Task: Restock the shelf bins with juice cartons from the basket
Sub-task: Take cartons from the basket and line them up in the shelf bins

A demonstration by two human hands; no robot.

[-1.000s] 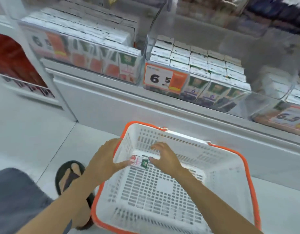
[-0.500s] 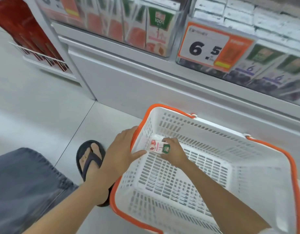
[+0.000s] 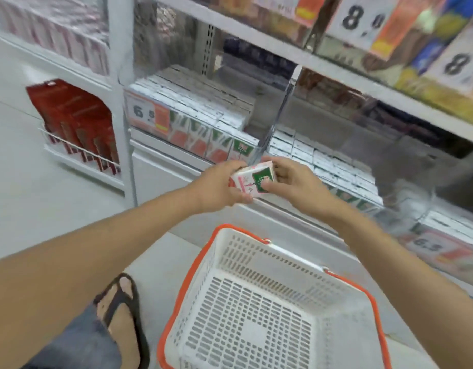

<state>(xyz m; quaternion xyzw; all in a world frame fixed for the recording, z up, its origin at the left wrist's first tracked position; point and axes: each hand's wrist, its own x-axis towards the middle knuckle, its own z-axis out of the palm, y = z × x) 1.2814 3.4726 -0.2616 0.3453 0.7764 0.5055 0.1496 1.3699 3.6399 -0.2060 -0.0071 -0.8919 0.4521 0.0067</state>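
So the carton (image 3: 252,179) is up in the air pretty much dead centre, held by both hands, and it's out of the basket (image 3: 192,265), which sits on the floor (image 3: 43,203) down at 6 o'clock, well below it. The left hand (image 3: 219,185) has its fingers curled round the carton's left end with the thumb tucked along the near edge. The right hand (image 3: 296,182) clamps the other end, fingers bent over the top and thumb pressed on the green patch of the face. The carton is tilted, its pink and green side turned up toward the camera. It hangs right in front of the shelf lip, just below the clear divider (image 3: 280,110) that splits the two bins. The left bin (image 3: 198,123), at about 11 o'clock from the carton, is packed with rows of the same pink and green cartons, with a 6.5 tag (image 3: 147,114) on its front. The right bin (image 3: 323,161), at 2 o'clock, holds rows with white tops, but the fronts are too blurry to read. Off at 9 o'clock there's a rack of red boxes (image 3: 75,121), and a foot (image 3: 120,310) in a black sandal sits at 7 o'clock, just beside the basket's orange rim.
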